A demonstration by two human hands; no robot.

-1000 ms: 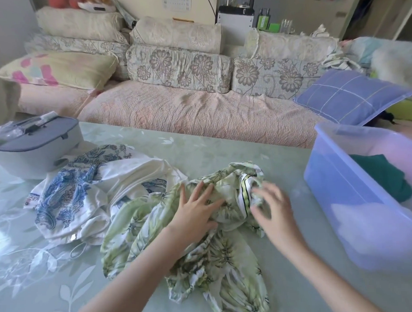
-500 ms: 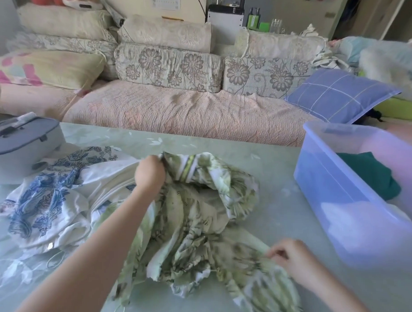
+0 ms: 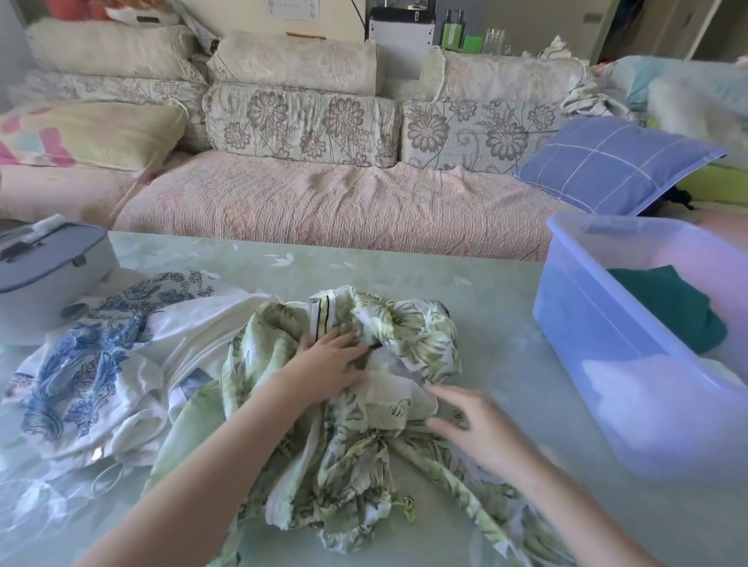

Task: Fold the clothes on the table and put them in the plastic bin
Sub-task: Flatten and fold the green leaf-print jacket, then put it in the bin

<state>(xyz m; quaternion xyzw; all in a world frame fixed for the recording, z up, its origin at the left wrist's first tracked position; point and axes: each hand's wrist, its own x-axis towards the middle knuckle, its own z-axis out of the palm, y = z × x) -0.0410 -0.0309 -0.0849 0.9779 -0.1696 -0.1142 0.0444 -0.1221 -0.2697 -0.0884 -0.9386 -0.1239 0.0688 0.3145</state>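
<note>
Your left hand (image 3: 329,363) lies flat on the crumpled green leafy shirt (image 3: 361,466) in the middle of the frame. Its fingers are spread out and press down on the cloth; they do not curl round it. Your right hand (image 3: 474,422) is just to the lower right, with its fingers stretched out towards the left and a little apart. The tips touch the edge of the same shirt. That hand is blurry, so you cannot tell if it pinches any cloth.

The green shirt sits in a messy heap on the table (image 3: 469,280), not folded. Just to its left, touching it, lies a white shirt with blue patterns (image 3: 91,369), also not folded.

The plastic bin (image 3: 598,318) stands at the right of the frame, near the green shirt but apart from it. A dark green cloth (image 3: 670,307) lies inside it. A grey box (image 3: 37,278) sits at the left edge, touching the white shirt.
</note>
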